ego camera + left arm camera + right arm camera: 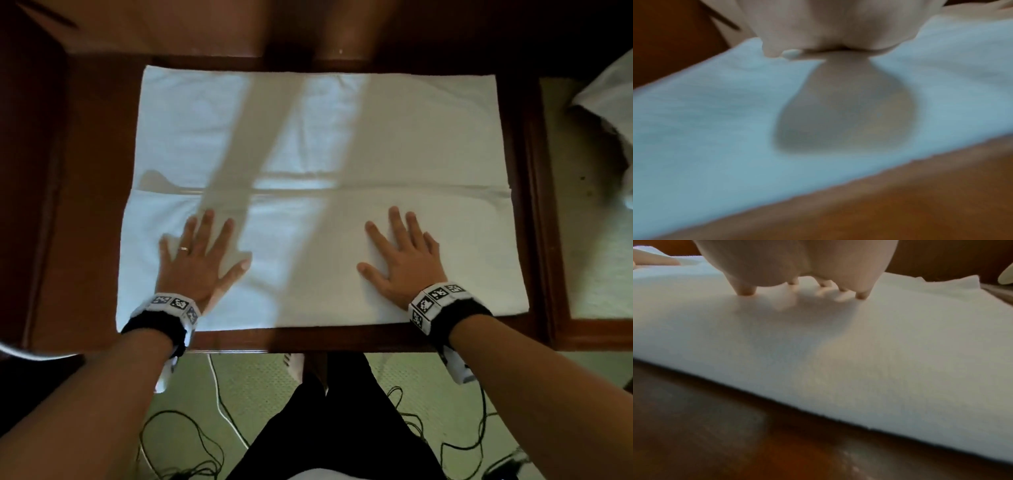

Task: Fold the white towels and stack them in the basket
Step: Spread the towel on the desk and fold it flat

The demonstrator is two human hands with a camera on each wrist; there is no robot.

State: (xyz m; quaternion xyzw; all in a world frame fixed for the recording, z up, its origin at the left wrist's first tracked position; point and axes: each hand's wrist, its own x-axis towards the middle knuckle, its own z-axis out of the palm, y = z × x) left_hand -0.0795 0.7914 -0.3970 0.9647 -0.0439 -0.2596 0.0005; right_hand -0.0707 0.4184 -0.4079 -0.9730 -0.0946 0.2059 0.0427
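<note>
A white towel (342,137) lies spread over a dark wooden table (85,205), its near part folded over so a fold edge runs across the middle. My left hand (200,253) lies flat on the folded layer at the left, fingers straight and spread. My right hand (400,253) lies flat on it at the right, fingers spread too. The left wrist view shows the palm (828,24) down on the towel (705,129). In the right wrist view the right hand's fingertips (747,290) touch the towel (879,361). No basket is in view.
More white cloth (609,102) lies bunched at the far right beyond the table's raised right rim (541,205). A chair back (342,31) stands behind the table. Black and white cables (219,394) lie on the green carpet by my legs.
</note>
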